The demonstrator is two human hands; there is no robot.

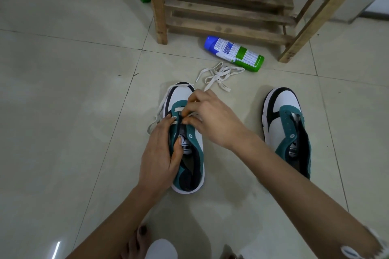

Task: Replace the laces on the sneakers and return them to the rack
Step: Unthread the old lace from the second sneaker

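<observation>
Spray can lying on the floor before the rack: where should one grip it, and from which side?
Grip the spray can round its labelled middle, coming from above with fingers across its length. It lies on its side, both long flanks free; the loose lace lies only near its green end.

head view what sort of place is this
Likely a room at home, though not certain: pale tiled floor, a rough wooden rack, a spray can lying on the tiles. The left hand grips a sneaker there while the right hand pinches its lace.
</observation>
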